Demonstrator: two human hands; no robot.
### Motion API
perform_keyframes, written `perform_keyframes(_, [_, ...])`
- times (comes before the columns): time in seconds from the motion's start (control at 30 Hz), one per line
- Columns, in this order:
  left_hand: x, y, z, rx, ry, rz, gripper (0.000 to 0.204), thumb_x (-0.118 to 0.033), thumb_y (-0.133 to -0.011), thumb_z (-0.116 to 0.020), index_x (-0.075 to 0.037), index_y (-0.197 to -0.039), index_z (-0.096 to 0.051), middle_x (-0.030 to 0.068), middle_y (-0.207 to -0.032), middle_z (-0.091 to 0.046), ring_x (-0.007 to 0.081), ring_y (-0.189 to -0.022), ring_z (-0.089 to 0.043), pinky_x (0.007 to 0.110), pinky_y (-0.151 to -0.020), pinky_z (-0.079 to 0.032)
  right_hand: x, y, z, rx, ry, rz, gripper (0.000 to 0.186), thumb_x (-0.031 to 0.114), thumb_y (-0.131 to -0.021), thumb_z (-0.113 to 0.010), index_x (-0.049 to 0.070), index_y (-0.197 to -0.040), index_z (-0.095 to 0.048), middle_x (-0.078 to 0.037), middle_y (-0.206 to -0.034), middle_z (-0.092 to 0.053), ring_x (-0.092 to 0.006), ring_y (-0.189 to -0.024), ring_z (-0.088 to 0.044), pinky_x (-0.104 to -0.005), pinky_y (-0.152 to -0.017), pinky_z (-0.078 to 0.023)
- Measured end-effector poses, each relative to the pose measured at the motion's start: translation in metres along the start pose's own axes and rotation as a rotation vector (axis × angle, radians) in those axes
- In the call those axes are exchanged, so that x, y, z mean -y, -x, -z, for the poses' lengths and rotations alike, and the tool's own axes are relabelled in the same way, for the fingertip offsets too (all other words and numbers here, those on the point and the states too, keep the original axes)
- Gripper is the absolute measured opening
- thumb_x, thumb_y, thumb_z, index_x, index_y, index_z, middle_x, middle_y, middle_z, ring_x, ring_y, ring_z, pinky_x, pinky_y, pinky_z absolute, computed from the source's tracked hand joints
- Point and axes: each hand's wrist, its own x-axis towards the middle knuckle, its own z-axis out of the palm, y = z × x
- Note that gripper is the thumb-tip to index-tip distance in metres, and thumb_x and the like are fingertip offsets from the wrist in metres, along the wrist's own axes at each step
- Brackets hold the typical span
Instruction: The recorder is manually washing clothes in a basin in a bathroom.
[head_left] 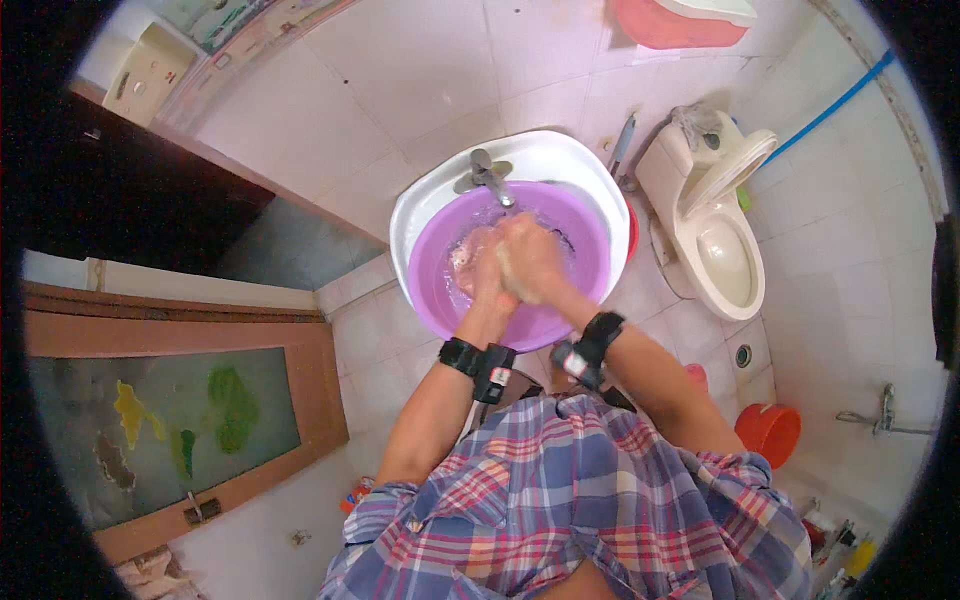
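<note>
My left hand (487, 268) and my right hand (535, 258) are pressed together over a round purple basin (427, 262). Both have their fingers closed, the right one curled against the left. A soft pinkish, wet-looking item (466, 260) shows beside my left hand, perhaps cloth. A pale bit shows between the palms, and what exactly they grip is hidden. Water glistens in the basin, which sits in a white washbasin (405, 215). The metal faucet (490, 178) reaches over the basin's far rim, close beyond my hands.
To the right stands a toilet (725, 250) with its lid raised. An orange-red bucket (768, 435) is on the floor at the lower right, near a floor drain (743, 354). A wood-framed door (315, 390) with a frosted pane is at the left. A wall tap (886, 410) juts out at the right.
</note>
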Motion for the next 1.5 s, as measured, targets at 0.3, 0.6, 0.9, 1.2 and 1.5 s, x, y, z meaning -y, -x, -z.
perform_keyframes(0.3, [-0.072, 0.022, -0.058, -0.105, -0.321, 0.434, 0.042, -0.029, -0.083, -0.060, -0.008, -0.117, -0.045, 0.0066, -0.110, -0.054, 0.0196, -0.100, -0.054, 0.035, -0.082, -0.048, 0.021, -0.029, -0.009, -0.065, -0.165, -0.230, 0.038, 0.039, -0.082, -0.054, 0.005, -0.096, -0.060, -0.019, -0.089, -0.061, -0.0347, -0.084, -0.058, -0.0391, -0.075, -0.044])
perform_keyframes(0.6, [-0.093, 0.002, -0.061, 0.002, -0.864, 0.846, 0.027, -0.011, -0.073, -0.067, -0.006, -0.096, -0.054, 0.0029, -0.078, -0.058, 0.0130, -0.063, -0.058, 0.026, -0.047, -0.047, 0.064, -0.043, 0.023, 0.640, -0.979, -0.435, 0.042, 0.028, -0.090, -0.050, 0.009, -0.127, -0.043, -0.003, -0.087, -0.057, -0.0097, -0.081, -0.054, -0.0236, -0.072, -0.045])
perform_keyframes(0.9, [-0.063, -0.016, -0.015, 0.283, -1.797, 0.529, 0.032, -0.015, -0.070, -0.061, -0.001, -0.098, -0.054, 0.0119, -0.077, -0.060, 0.0250, -0.064, -0.059, 0.038, -0.056, -0.046, 0.037, -0.028, -0.006, 0.260, -0.776, -0.575, 0.026, 0.029, -0.093, -0.044, 0.008, -0.105, -0.053, 0.005, -0.063, -0.041, -0.0047, -0.057, -0.039, -0.0192, -0.053, -0.037])
perform_keyframes(1.2, [-0.064, 0.008, -0.036, 0.287, -2.264, 0.420, 0.029, -0.029, -0.074, -0.056, -0.005, -0.089, -0.061, 0.0229, -0.091, -0.060, 0.0331, -0.086, -0.059, 0.042, -0.075, -0.046, -0.031, 0.006, -0.041, 0.124, -0.906, -0.694, 0.027, 0.028, -0.092, -0.042, 0.006, -0.094, -0.058, 0.000, -0.070, -0.054, -0.0119, -0.060, -0.051, -0.0254, -0.059, -0.043])
perform_keyframes(1.5, [-0.086, 0.031, 0.021, 0.610, -1.772, 0.755, 0.040, -0.042, -0.089, -0.045, -0.007, -0.104, -0.058, 0.0122, -0.097, -0.060, 0.0233, -0.091, -0.056, 0.033, -0.083, -0.041, -0.064, -0.022, -0.037, 0.825, 0.566, -0.010, 0.068, 0.044, -0.071, -0.061, 0.006, -0.124, -0.043, -0.024, -0.119, -0.048, -0.0386, -0.114, -0.042, -0.0428, -0.096, -0.034])
